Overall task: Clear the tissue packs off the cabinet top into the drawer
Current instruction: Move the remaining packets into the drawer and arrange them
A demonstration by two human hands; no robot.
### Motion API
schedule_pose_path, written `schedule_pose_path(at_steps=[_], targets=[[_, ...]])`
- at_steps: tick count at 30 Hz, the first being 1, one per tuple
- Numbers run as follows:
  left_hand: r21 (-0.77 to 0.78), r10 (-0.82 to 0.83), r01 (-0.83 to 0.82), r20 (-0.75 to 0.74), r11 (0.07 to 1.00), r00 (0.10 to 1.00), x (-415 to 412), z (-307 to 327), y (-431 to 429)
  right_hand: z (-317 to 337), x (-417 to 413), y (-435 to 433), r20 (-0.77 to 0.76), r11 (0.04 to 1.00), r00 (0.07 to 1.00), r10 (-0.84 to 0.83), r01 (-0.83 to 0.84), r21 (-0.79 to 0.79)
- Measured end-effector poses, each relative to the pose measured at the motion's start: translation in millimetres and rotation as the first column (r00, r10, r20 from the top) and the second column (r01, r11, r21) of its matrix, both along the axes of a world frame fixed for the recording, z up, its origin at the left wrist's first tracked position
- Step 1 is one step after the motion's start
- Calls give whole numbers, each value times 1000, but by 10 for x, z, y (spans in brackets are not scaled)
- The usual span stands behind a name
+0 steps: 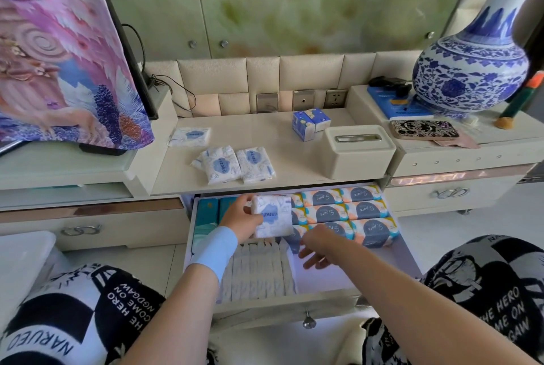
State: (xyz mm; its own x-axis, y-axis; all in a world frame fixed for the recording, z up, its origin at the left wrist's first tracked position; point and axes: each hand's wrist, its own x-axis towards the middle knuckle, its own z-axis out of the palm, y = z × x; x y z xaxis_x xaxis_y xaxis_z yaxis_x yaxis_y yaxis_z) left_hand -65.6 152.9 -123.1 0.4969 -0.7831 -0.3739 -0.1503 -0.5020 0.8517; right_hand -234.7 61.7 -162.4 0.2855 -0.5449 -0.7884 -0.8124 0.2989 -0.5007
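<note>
White plastic printed in blue wraps the tissue pack (272, 219) that the left hand (241, 222) grips, fingers curled round its side, over the open drawer (279, 304). The right hand (319, 249) holds nothing, fingers loosely spread, at 3 o'clock of the row of upright packs (259, 273). At 12 o'clock of the drawer, 3 more packs (220, 166) lie on the cabinet top (288, 164)

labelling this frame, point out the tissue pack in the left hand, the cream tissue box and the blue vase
tissue pack (275, 217): head view, blue printed front
cream tissue box (362, 163): head view, front wall
blue vase (471, 73): head view, round belly
</note>
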Motion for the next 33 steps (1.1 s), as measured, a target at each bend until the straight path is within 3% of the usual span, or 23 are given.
schedule_pose_path(at_steps=[3, 5, 7, 10, 12, 14, 16, 18, 20, 21, 23, 26, 28, 30, 33], targets=[[-58, -116, 118, 31, 991, 993, -177, 37, -82, 246, -61, -129, 251, 947, 921, -297, 249, 206], [-106, -216, 221, 57, 970, 975, -293, 18, -118, 314, -132, -182, 380, 870, 817, -434, 270, 412], [-132, -337, 337, 26, 932, 941, -372, -49, -154, 319, -194, -212, 428, 831, 759, -491, 259, 493], [-74, -520, 516, -73, 854, 851, -441, -157, -219, 341, -273, -225, 414, 873, 804, -428, 249, 420], [-23, -537, 537, -77, 843, 840, -488, -214, -264, 322, -319, -224, 339, 946, 892, -298, 228, 232], [47, -488, 486, 62, 873, 870, -507, -285, -288, 276, -358, -201, 209, 990, 968, -141, 141, 18], [169, -475, 444, 300, 880, 827, -501, -368, -254, 237, -389, -145, 71, 993, 995, 74, -67, -97], [286, -540, 458, 445, 842, 714, -485, -474, -173, 167, -409, -73, -110, 933, 948, 297, -313, -179], [442, -670, 503, 500, 742, 549, -486, -603, -74, 40, -389, -3, -247, 852, 875, 417, -471, -229], [514, -720, 505, 504, 694, 477, -489, -661, -28, -28, -367, 44, -284, 832, 855, 433, -501, -239], [576, -752, 484, 508, 659, 419, -483, -734, 22, -143, -314, 133, -333, 810, 839, 430, -522, -269], [538, -724, 485, 527, 689, 445, -446, -755, 37, -250, -206, 253, -325, 849, 871, 367, -457, -264], [514, -707, 486, 534, 707, 464, -421, -733, 52, -311, -114, 327, -143, 957, 958, 247, -265, -118], [499, -691, 478, 539, 723, 482, -388, -731, 75, -295, -33, 370, -7, 993, 994, 106, -105, 54], [490, -684, 478, 560, 729, 468, -356, -752, 123, -203, 12, 347, -46, 994, 993, 112, -111, 24]])
